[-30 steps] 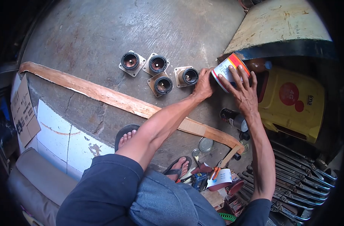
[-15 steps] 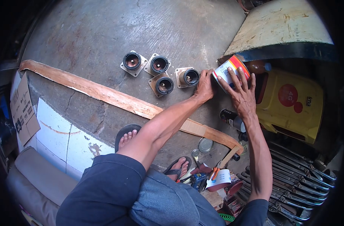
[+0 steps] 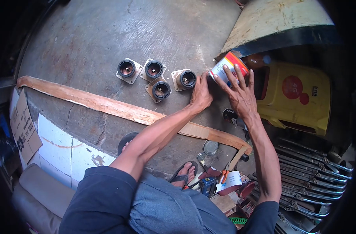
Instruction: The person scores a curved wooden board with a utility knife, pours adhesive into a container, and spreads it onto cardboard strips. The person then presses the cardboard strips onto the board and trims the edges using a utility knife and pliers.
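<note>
My right hand [image 3: 242,95] grips a white, orange and red tin can [image 3: 226,69], fingers spread along its side. The can is tilted, its lower left end toward my left hand [image 3: 201,94]. My left hand is closed just beside that end; its fingertips are partly hidden, and what they hold cannot be made out. Left of it, a square-flanged metal part with a black round collar [image 3: 184,79] stands on the concrete floor. Several like it, such as the flanged part [image 3: 154,69] farther left, stand close together.
A long wooden strip [image 3: 96,100] crosses the floor below the parts. To the right are a yellow plastic case [image 3: 302,99], a dark spray can [image 3: 230,116] and a stack of metal bars [image 3: 314,179]. Near my feet lie a round lid [image 3: 211,147] and orange-handled pliers [image 3: 224,176].
The view has shifted, so the floor parts appear a little farther left. Both hands stay together at the can, which keeps a similar tilt.
</note>
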Available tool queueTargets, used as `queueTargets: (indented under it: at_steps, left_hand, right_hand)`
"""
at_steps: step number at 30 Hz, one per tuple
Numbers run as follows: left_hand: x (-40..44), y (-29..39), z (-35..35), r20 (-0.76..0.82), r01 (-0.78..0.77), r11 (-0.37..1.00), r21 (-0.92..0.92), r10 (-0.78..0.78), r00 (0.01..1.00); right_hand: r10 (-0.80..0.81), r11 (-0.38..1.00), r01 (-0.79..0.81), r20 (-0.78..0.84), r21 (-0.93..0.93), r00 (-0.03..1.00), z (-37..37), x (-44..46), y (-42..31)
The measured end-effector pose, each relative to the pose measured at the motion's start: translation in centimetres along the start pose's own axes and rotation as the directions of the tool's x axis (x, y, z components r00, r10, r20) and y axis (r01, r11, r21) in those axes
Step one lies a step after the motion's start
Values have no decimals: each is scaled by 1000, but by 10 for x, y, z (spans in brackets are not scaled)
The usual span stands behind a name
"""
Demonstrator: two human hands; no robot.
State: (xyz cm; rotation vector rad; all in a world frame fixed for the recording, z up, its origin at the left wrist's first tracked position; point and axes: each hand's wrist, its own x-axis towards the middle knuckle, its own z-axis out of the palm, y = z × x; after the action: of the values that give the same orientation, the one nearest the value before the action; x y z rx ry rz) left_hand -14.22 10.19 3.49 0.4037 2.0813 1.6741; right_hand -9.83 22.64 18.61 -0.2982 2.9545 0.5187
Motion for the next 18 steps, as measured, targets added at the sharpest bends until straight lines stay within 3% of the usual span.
queueTargets:
  at_steps: [2, 4, 5, 6, 8, 9, 10, 11, 12, 13, 14, 15, 16, 17, 18]
  left_hand:
    - [-21, 1, -9, -22, -61, 998, -20, 61, 998]
    - [-50, 3, -24, -20, -137, 978, 160, 142, 990]
    - [-68, 1, -36, 56, -170, 970, 175, 162, 985]
    - [-85, 1, -51, 134, -204, 960, 189, 181, 974]
    - [-108, 8, -81, 305, -207, 927, 312, 109, 946]
    - [-114, 5, -91, 323, -227, 922, 314, 121, 939]
    - [-118, 1, -99, 460, -231, 865, 446, 0, 888]
    - [-116, -1, -102, 561, -258, 782, 568, -138, 816]
    - [-112, -2, -103, 572, -284, 771, 570, -125, 811]
    - [-110, -3, -103, 598, -334, 747, 575, -105, 795]
    - [-108, -5, -103, 624, -382, 720, 579, -90, 776]
    - [-102, -10, -101, 635, -405, 704, 584, -84, 768]
    - [-92, -16, -96, 692, -356, 730, 583, -217, 689]
    - [-82, -18, -92, 733, -301, 748, 591, -343, 587]
    - [-72, -14, -90, 738, -321, 736, 596, -344, 581]
  right_hand:
    - [13, 999, -13, 3, -42, 1000, -10, -6, -2]
    - [87, 996, -87, -29, 2, 996, -20, -18, -4]
    - [74, 997, -76, -152, -10, 986, -30, -27, -6]
    - [92, 995, -95, -153, -9, 984, -36, -38, -14]
    - [231, 967, -185, -302, 174, 925, -48, -61, -37]
    - [297, 931, -223, -246, 290, 923, -50, -73, -52]
    - [354, 880, -259, -187, 399, 916, -47, -87, -71]
    - [405, 751, -354, 35, 557, 914, -33, -104, -95]
    - [398, 584, -457, 254, 671, 881, -20, -117, -120]
    - [365, 276, -657, 556, 701, 747, -21, -117, -141]
    - [211, -45, -803, 791, 595, 574, -21, -119, -163]
    - [85, -401, -776, 863, 487, 498, 7, -133, -193]
    - [-73, -691, -663, 885, 287, 459, 37, -144, -221]
    - [-63, -708, -643, 881, 292, 470, 44, -148, -242]
    - [-23, -908, -375, 870, 188, 493, 46, -149, -260]
